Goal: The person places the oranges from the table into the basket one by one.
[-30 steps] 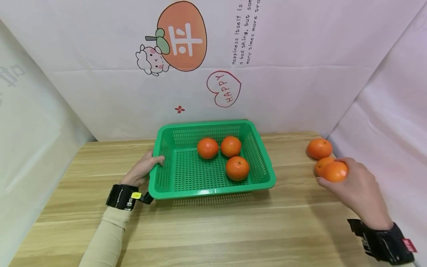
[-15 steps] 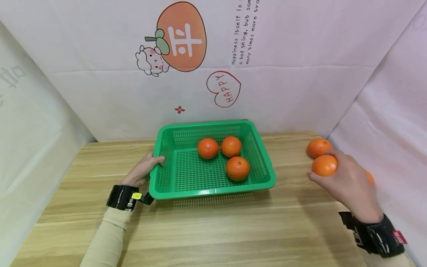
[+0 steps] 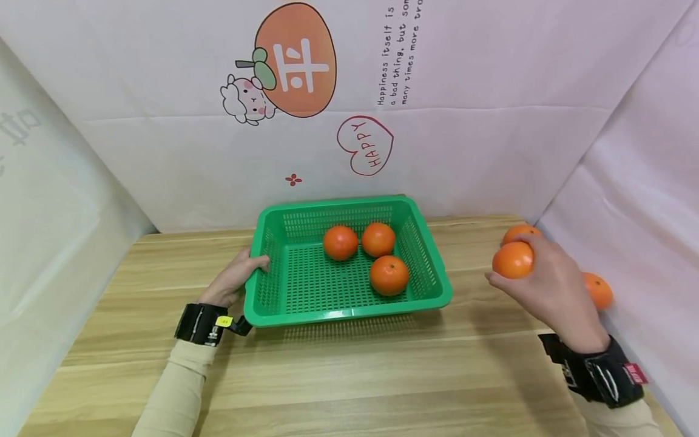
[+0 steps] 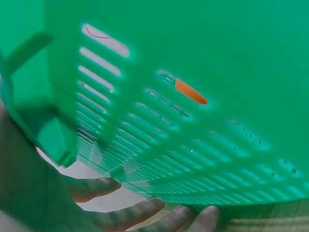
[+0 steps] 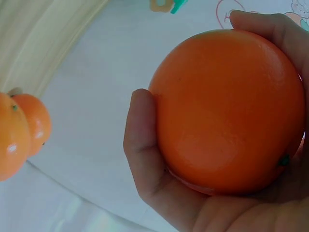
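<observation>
My left hand (image 3: 235, 279) grips the left rim of a green plastic basket (image 3: 349, 314), with the thumb over the rim. In the left wrist view, fingers (image 4: 130, 212) reach along the basket's underside. Raised at the right, my right hand (image 3: 557, 291) holds an orange (image 3: 513, 260), thumb on the near side. The right wrist view shows thumb and fingers curled round this orange (image 5: 227, 111), its small green stem mark visible. Another orange (image 3: 519, 231) lies just behind it, partly hidden. A further orange (image 3: 598, 290) sits right of the hand, partly covered by it.
Inside the basket's right half lie three oranges, one at the front (image 3: 389, 276). The wooden table (image 3: 349, 382) is bounded by a printed white cloth (image 3: 464, 158) at the back and white cloth at both sides.
My right hand has moved left and slightly toward the back with the orange in its grasp. An orange now shows to the right of that hand. The left hand and basket stay put.
</observation>
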